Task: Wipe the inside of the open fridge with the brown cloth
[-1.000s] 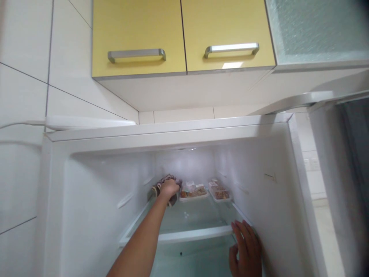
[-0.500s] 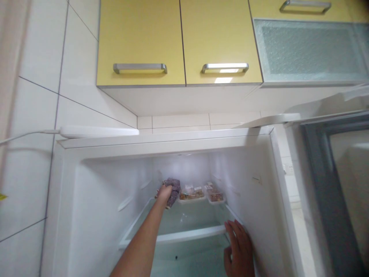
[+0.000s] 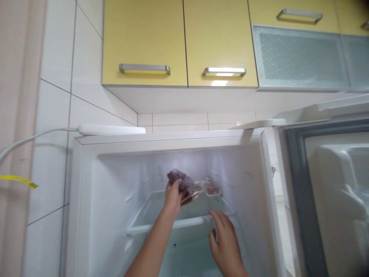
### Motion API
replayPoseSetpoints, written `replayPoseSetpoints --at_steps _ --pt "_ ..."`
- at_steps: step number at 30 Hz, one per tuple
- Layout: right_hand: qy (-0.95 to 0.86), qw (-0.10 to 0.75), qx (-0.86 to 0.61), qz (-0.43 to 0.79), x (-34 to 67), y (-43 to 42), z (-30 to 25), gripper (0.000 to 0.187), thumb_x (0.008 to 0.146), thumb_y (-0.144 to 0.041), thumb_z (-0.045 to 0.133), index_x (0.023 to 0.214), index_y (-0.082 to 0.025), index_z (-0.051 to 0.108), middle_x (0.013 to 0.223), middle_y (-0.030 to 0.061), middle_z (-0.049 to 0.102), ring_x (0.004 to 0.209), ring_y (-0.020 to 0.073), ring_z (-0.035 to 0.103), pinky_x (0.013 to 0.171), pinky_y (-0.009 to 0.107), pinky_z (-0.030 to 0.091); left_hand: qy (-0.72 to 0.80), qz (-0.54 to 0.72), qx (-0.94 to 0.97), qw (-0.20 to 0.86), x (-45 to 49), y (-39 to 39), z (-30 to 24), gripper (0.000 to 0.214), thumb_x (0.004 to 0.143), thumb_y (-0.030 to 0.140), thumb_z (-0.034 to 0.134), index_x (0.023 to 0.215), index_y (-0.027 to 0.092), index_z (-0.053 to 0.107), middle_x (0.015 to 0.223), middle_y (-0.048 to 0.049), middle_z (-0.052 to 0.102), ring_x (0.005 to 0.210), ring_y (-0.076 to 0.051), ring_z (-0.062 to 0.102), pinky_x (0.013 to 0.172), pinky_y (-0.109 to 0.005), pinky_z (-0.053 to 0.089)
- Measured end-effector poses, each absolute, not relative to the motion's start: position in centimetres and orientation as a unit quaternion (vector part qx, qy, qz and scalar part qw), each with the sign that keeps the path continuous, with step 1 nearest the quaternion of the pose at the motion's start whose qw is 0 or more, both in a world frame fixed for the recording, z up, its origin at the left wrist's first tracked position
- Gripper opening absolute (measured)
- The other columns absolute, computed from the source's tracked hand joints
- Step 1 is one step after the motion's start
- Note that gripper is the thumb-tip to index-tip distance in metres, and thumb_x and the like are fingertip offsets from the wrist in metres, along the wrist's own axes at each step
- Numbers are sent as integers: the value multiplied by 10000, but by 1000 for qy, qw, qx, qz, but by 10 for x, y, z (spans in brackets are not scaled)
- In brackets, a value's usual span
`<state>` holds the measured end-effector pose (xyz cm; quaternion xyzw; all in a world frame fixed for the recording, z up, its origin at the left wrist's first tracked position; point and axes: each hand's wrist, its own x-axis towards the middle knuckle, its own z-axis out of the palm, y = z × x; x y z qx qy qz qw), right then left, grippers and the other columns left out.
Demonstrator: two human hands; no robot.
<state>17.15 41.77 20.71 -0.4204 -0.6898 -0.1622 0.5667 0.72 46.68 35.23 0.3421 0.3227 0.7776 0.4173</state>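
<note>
I look into an open white fridge (image 3: 86, 200). My left hand (image 3: 173, 196) is closed around a frosty grey-purple lump of frozen food (image 3: 183, 184), lifted above the glass shelf (image 3: 173, 225). My right hand (image 3: 226, 240) hovers in front of the shelf's white front rail, fingers apart, holding nothing. Two clear trays of packed food (image 3: 211, 189) lie at the back of the shelf, the left one partly hidden behind the frozen lump.
Yellow wall cabinets (image 3: 178, 42) with metal handles hang above the fridge, with a frosted glass panel (image 3: 300, 55) to the right. The fridge door (image 3: 331, 200) stands open on the right. A white cable (image 3: 34, 136) runs along the tiled wall at left.
My left hand has lifted the frozen lump off the back of the shelf and drawn it toward me. My right hand has left the shelf's right end and moved left.
</note>
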Motion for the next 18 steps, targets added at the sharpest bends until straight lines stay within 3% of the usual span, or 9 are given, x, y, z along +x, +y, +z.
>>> replayPoseSetpoints --at_steps 3,5,9,14,18 --pt "-752 527 -361 -162 155 396 231 564 732 -26 450 1244 -198 612 1259 70 668 1182 194 603 1047 353 502 304 738 418 435 53 461 356 390 726 183 632 1112 213 582 1005 -54 720 862 -172 690 744 -325 598" --pt "-754 511 -360 -200 153 392 245 551 730 -49 492 1243 -194 629 1262 65 679 1222 224 582 1121 393 440 324 712 466 414 83 459 360 424 734 181 606 1156 211 569 1063 -71 724 917 -188 693 813 -353 588" --pt "-693 504 -430 -286 175 402 268 525 786 -87 533 1303 -154 601 1323 93 656 1309 274 512 1200 457 323 365 657 607 259 131 453 378 390 738 165 580 1127 187 612 1130 -102 721 1061 -217 659 993 -375 508" --pt "-634 478 -491 -359 204 412 287 509 852 -97 493 1357 -83 546 1328 182 633 1279 299 537 1108 444 426 394 552 717 161 159 434 405 395 791 302 598 1160 166 640 1203 -162 705 1144 -292 632 1047 -425 459" --pt "-608 459 -505 -406 204 408 306 533 859 -84 460 1389 -64 519 1378 215 597 1264 310 558 1096 463 436 335 524 752 218 147 429 405 417 857 450 545 1152 187 681 1265 -139 699 1213 -277 608 1116 -415 410"
